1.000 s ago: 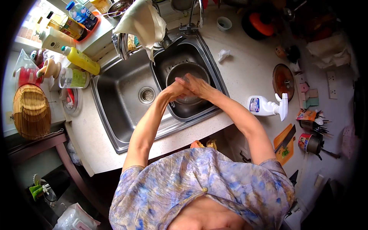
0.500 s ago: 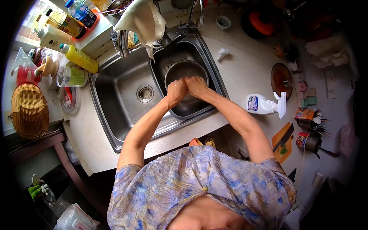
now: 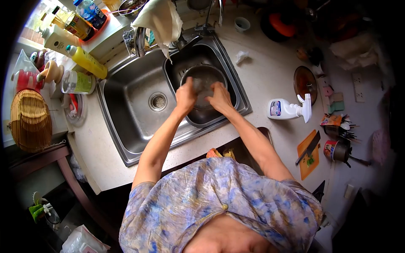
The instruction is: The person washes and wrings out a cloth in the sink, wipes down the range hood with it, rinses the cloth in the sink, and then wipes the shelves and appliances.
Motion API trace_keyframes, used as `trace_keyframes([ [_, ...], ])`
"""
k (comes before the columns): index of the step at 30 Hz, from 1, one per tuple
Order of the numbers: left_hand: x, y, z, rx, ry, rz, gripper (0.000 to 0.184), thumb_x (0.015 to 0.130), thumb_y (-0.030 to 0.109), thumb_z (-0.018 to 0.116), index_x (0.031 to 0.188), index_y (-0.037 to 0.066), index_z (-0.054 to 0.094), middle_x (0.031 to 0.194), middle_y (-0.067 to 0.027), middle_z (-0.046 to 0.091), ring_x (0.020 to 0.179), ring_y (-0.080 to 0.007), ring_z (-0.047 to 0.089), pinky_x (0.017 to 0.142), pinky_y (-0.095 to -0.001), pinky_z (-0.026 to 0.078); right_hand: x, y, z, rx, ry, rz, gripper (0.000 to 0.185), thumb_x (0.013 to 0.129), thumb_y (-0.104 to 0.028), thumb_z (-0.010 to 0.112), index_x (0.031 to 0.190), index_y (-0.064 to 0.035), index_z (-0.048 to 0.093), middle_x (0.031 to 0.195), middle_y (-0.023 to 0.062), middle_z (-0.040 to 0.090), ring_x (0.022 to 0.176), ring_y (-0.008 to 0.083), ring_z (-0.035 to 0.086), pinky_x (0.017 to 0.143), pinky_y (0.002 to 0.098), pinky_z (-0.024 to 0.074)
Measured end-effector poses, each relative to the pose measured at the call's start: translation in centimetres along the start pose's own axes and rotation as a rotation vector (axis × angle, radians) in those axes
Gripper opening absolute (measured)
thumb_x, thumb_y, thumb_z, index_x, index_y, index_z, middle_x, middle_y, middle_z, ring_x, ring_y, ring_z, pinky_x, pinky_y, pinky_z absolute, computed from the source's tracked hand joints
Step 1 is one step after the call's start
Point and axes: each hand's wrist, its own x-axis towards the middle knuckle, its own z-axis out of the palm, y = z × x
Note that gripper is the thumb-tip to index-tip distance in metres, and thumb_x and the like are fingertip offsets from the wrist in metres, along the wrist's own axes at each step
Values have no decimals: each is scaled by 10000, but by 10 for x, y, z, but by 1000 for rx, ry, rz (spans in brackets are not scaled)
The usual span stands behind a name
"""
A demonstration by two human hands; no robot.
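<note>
A round metal bowl (image 3: 217, 75) sits inside the right basin of the double sink, with my two hands over it. My left hand (image 3: 186, 98) is at the bowl's left side; its fingertips are smeared by motion, and a greyish blur beside them cannot be made out. At the right side of the bowl, my right hand (image 3: 221, 99) has its thumb apart from bent fingers, and nothing shows between them. The bowl's contents are unclear.
The left sink basin (image 3: 130, 122) has a drain strainer (image 3: 158, 101). A pale cloth (image 3: 158, 21) hangs near the faucet. To the right stand a white spray bottle (image 3: 283, 109) and an orange cutting board (image 3: 309, 162) with a knife (image 3: 310, 148). Bottles, including a yellow one (image 3: 89, 62), line the left.
My hands were closed together over the bowl; now they have moved apart, left hand to the left and right hand slightly lower. The view has shifted a little.
</note>
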Motion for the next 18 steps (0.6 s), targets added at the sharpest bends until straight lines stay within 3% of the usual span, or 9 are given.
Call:
trace_keyframes([
  [2,-3,-20,-12,-502,79,-127,457,646,189,750,993,39,492,806,-125,614,730,-238,615,607,-334,471,-16,10,-3,15,228,104,415,691,-162,694,1000,36,501,1029,228,524,977,350,516,816,385,415],
  [4,-6,-43,-27,-983,-154,-480,394,691,217,735,976,71,506,781,-63,582,722,-152,575,624,-290,472,-25,14,-2,3,234,210,412,727,-170,664,1023,58,492,1078,236,510,1025,346,495,861,370,401],
  [6,-22,-55,-42,-1336,-79,-697,377,711,268,732,970,103,513,764,-25,555,704,-140,563,631,-279,481,-28,28,13,85,360,334,394,724,-148,664,1006,63,487,1014,255,510,1008,361,477,893,385,368],
  [7,-31,-70,-41,-1500,-49,-682,386,727,317,719,967,96,512,783,-55,567,707,-168,571,649,-302,496,-25,43,23,9,360,327,398,770,-144,622,1038,101,459,1020,268,520,953,343,539,813,383,450],
  [8,-40,-78,-45,-1578,-34,-714,410,758,398,669,960,80,507,807,-80,578,708,-195,576,660,-322,500,-21,46,23,7,360,321,398,770,-144,622,1038,101,459,1020,268,520,953,343,539,813,383,450],
  [10,-57,-91,-52,-1737,-10,-787,522,824,548,487,994,56,518,846,-108,595,732,-227,581,670,-345,503,-11,47,23,670,76,766,386,835,-153,546,1083,119,430,1070,261,518,897,358,576,687,418,516],
  [11,-65,-97,-56,-1739,-2,-784,522,824,548,487,994,56,518,846,-108,595,732,-227,581,670,-345,503,-8,44,21,827,33,824,339,857,-120,496,1096,109,421,1036,252,531,759,360,600,543,420,534],
  [13,-81,-110,-60,-1887,-8,-877,651,853,617,293,1052,43,525,899,-127,601,796,-265,574,708,-383,491,-1,46,24,871,-9,877,335,858,-116,490,1105,99,419,1026,249,535,740,359,597,542,422,535],
  [18,-113,-137,-58,-1962,108,-972,585,901,490,225,1134,27,495,1036,-167,568,918,-322,530,799,-445,447,15,61,41,936,-34,1028,284,841,-88,519,1087,33,449,943,202,554,687,326,587,515,422,530],
])
